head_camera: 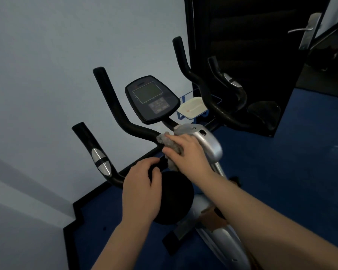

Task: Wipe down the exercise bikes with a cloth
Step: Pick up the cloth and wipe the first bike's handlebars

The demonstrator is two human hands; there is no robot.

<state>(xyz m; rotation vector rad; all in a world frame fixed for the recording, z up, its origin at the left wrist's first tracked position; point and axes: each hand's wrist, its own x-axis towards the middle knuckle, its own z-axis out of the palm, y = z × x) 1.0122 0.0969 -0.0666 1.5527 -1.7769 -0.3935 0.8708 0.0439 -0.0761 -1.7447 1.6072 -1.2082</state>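
An exercise bike (209,143) with a silver frame and black handlebars stands close in front of me. Its console (151,99) with a grey screen tilts up at the centre. A fluffy grey cloth (167,142) is wrapped on the handlebar where it meets the silver stem. My right hand (185,151) grips the cloth against the bar there. My left hand (142,186) holds the lower left handlebar (103,162) just below, its fingers curled round the black tube.
A pale wall rises at the left and back. A dark open door (242,45) with a metal handle (304,30) stands at the right. A blue rack with a white tray (191,109) hangs behind the console. Blue floor (300,152) spreads to the right.
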